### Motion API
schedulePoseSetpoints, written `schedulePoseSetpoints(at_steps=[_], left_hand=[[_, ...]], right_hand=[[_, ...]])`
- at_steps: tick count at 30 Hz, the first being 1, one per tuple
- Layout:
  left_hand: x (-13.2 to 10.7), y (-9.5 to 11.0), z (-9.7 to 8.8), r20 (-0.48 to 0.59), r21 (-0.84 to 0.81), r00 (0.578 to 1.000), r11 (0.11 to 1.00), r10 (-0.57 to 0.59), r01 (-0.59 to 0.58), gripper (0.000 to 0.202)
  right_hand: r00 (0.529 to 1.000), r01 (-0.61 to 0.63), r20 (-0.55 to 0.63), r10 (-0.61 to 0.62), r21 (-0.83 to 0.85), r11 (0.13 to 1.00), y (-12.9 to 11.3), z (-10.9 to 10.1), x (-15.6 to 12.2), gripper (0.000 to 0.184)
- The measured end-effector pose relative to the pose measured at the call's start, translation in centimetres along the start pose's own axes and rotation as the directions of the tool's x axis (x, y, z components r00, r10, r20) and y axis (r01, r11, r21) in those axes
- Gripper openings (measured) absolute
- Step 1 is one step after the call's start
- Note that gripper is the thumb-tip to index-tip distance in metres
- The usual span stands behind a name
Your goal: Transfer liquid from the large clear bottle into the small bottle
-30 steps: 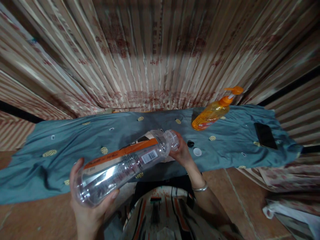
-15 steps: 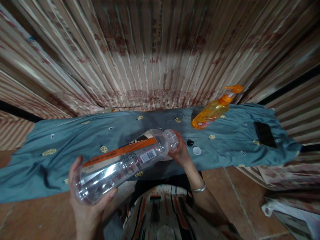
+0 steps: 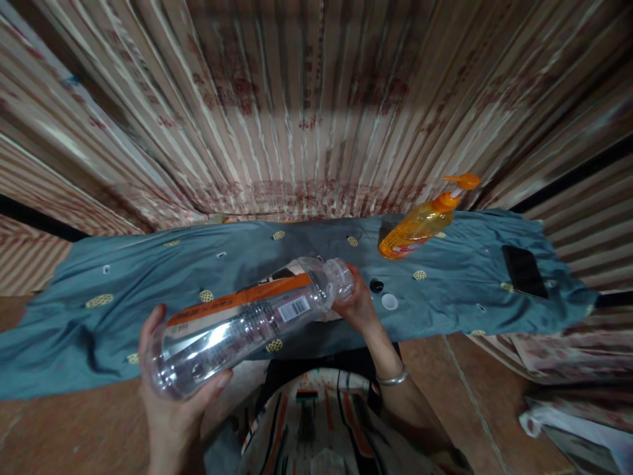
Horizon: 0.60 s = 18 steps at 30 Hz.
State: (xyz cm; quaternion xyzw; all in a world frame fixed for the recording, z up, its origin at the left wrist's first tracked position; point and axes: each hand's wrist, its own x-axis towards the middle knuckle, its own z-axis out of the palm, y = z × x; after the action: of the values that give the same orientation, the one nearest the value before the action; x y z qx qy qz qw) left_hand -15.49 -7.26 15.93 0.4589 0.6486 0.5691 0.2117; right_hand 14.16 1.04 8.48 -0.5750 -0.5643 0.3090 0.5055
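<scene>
A clear plastic bottle (image 3: 247, 323) with an orange and white label and a barcode is held tilted above the cloth, its neck pointing up and right. My left hand (image 3: 173, 402) is wrapped round its base. At the neck, my right hand (image 3: 359, 303) grips the bottle from the right side; some of its fingers are hidden behind the plastic. I see no cap on the mouth. Just right of my right hand, a small black cap (image 3: 376, 285) and a white round cap (image 3: 390, 301) lie on the cloth.
A blue-green cloth (image 3: 459, 297) with pineapple prints covers the narrow table. An orange pump bottle (image 3: 415, 231) stands at the back right, and a black phone (image 3: 524, 271) lies at the right end. Striped curtains (image 3: 306, 132) hang close behind and at the sides.
Both hands keep hold of the bottle in almost the same pose. The whole view has shifted very slightly; nothing was let go or picked up.
</scene>
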Motion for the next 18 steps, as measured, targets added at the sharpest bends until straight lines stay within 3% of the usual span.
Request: schedulePoseSetpoints(at_steps=[7,13,18], left_hand=[[0.0,0.0,0.4,0.011,-0.051,1.000,0.999,0.016,-0.016,0.122],[-0.4,-0.4,0.2,0.025,-0.079,0.999,0.996,-0.043,0.045,0.124],[-0.4,-1.1,-0.1,0.026,-0.067,1.000,0.998,-0.009,0.010,0.124]], right_hand=[[1.000,0.006,-0.007,-0.006,-0.037,0.999,-0.2,0.0,0.1,0.060],[1.000,0.004,0.004,-0.004,-0.040,0.999,-0.1,-0.1,0.2,0.061],[1.000,0.020,0.006,-0.020,0.003,1.000,-0.2,0.0,0.2,0.061]])
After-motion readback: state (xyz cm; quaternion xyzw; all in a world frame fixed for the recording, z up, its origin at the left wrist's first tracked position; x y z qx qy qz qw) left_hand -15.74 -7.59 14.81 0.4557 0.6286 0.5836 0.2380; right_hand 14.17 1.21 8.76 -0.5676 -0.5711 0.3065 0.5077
